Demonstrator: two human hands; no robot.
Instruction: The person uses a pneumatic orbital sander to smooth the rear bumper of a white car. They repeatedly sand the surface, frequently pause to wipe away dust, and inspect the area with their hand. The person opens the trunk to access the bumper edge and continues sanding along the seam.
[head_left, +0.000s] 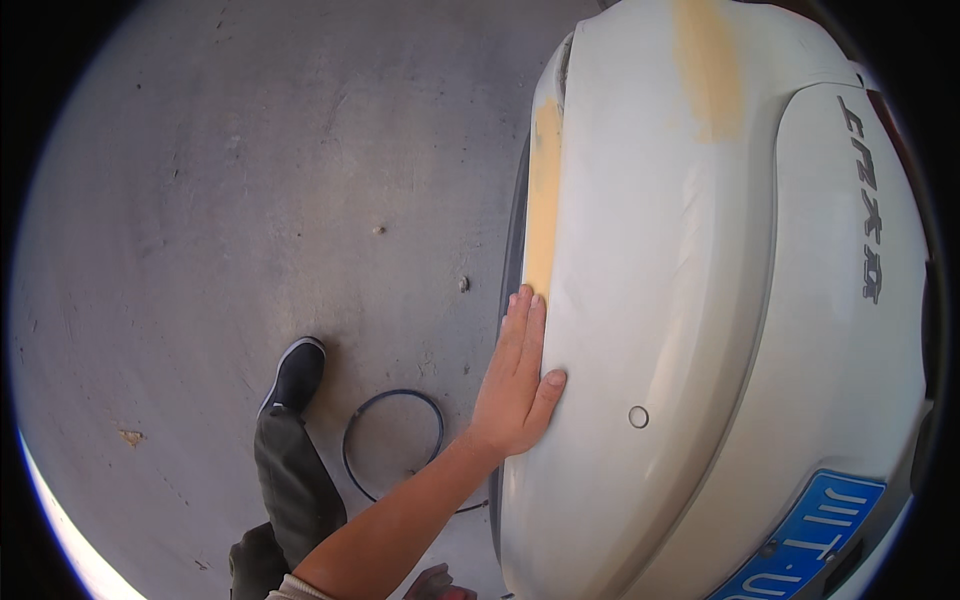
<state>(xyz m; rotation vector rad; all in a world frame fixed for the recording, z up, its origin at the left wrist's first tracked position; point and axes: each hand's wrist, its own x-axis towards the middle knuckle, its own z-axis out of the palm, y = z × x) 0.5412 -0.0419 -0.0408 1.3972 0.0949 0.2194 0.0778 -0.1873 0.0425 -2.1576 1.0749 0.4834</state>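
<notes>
My left hand (515, 390) lies flat along the left edge of a white car bumper (620, 300), fingers stretched out together and thumb apart on the painted face. Its fingertips touch the lower end of a long yellow filler strip (543, 200) on that edge. A second, wider yellow filler patch (712, 75) covers part of the bumper farther up. At the lower edge, a shadowed hand (432, 580), apparently my right hand, is partly cut off. Its fingers look curled, with something reddish beside them that I cannot make out.
A thin dark hose (350, 430) lies looped on the grey concrete floor (220, 230), left of my forearm. My dark shoe (300, 375) stands beside it. Small bits of debris (463, 284) dot the floor. A blue licence plate (810, 540) is on the car at lower right.
</notes>
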